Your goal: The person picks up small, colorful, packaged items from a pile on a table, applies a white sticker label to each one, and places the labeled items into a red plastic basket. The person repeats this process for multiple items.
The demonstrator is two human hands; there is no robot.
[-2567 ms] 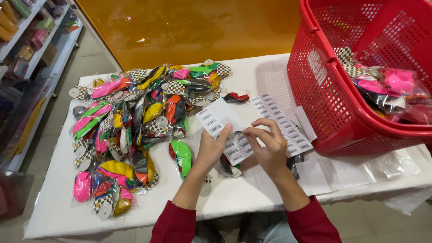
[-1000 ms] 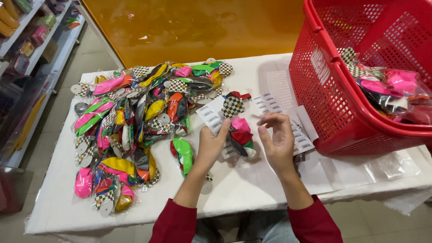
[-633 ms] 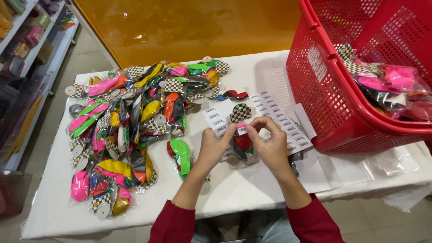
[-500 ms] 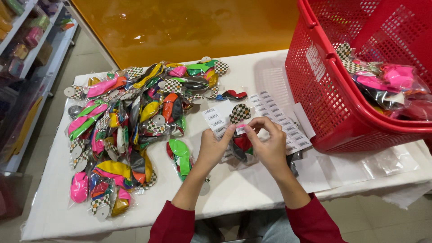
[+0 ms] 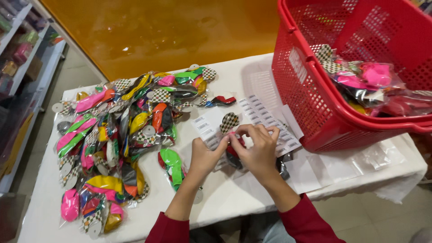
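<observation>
Both hands met over the white table [image 5: 234,198]: the left hand [image 5: 203,155] and the right hand [image 5: 257,147] had their fingers pinched on a small packet with checkered header [image 5: 230,130]. Just behind lay white sticker sheets [image 5: 265,118], farther left a pile of colourful packets [image 5: 121,135], farther right a red basket [image 5: 324,112].

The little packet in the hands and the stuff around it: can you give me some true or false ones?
1. Both hands hold one small packet with a checkered top. True: the left hand and right hand meet on it.
2. The basket is blue. False: it is red.
3. The basket has packets in it. True.
4. The big pile of colourful packets lies to the right of the hands. False: it lies to their left.
5. White label sheets lie on the table beside the basket. True.
</observation>
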